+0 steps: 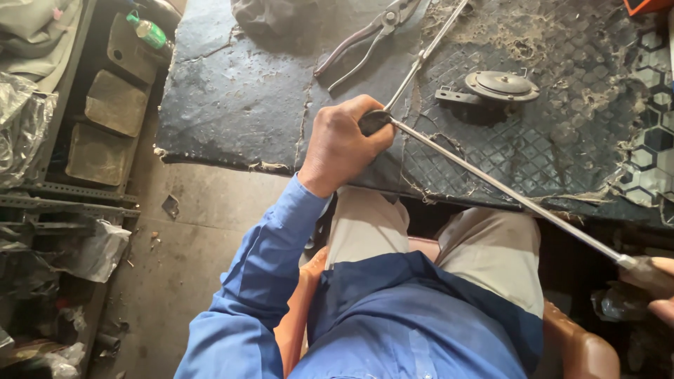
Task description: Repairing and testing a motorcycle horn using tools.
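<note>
Head view looks down on a seated person in a blue shirt and beige trousers. Their left hand [344,144] is closed in a fist around the dark end of a long metal rod [505,191], which slants from the near edge of the worktop [232,105] down to the right across the lap. At the lower right edge, the right hand [660,288] is mostly cut off by the frame; its fingers seem to pinch the rod's other end, though the grip itself cannot be told for sure. On the dark, cracked rubber mat covering the worktop, a pair of pliers [365,38] lies far of the left hand, with a round metal horn [500,85] to its right. A green bottle [149,31] sits at far left.
</note>
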